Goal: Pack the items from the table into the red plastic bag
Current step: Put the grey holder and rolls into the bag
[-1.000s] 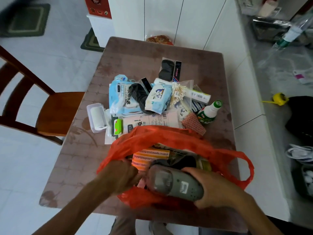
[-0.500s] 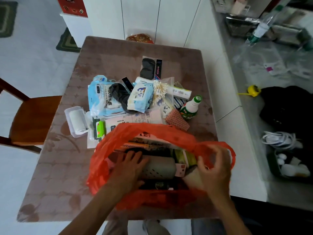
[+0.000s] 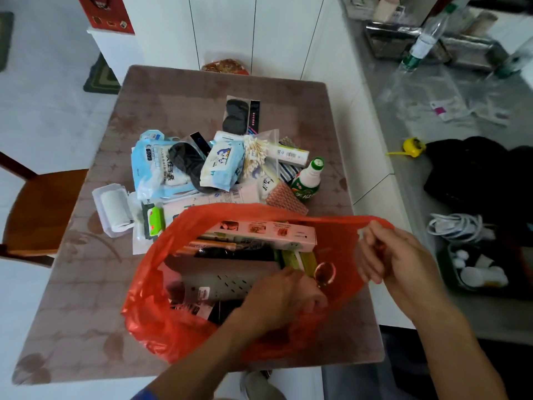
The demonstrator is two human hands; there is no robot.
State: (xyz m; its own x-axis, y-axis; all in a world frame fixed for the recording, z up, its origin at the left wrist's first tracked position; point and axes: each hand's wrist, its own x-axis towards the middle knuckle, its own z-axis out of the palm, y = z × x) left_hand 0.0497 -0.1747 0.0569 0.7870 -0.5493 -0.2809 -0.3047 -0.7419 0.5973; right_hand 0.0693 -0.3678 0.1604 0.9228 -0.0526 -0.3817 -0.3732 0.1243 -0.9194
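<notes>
While the right hand (image 3: 395,255) pinches the red plastic bag (image 3: 155,319) at its upper right rim and lifts that edge, the left hand (image 3: 284,295) reaches down inside the bag's mouth, fingers curled among the packed goods; whether it actually grips anything I cannot tell. Inside the bag lie a grey perforated item (image 3: 225,281) bearing a small white sticker, too blurred to read, and a long pink box (image 3: 265,230) printed with small pictures along its side. The bag sits on the near part of the brown table (image 3: 72,298). Just beyond its far rim the unpacked pile remains: a blue packet (image 3: 153,166) marked "50" with Chinese characters, a wipes pack (image 3: 222,166) with a blue cartoon figure, a clear bag of cotton swabs (image 3: 255,157), a green-labelled bottle (image 3: 307,180) with a white cap, and a clear case holding a white roll (image 3: 114,209) at the pile's left edge.
</notes>
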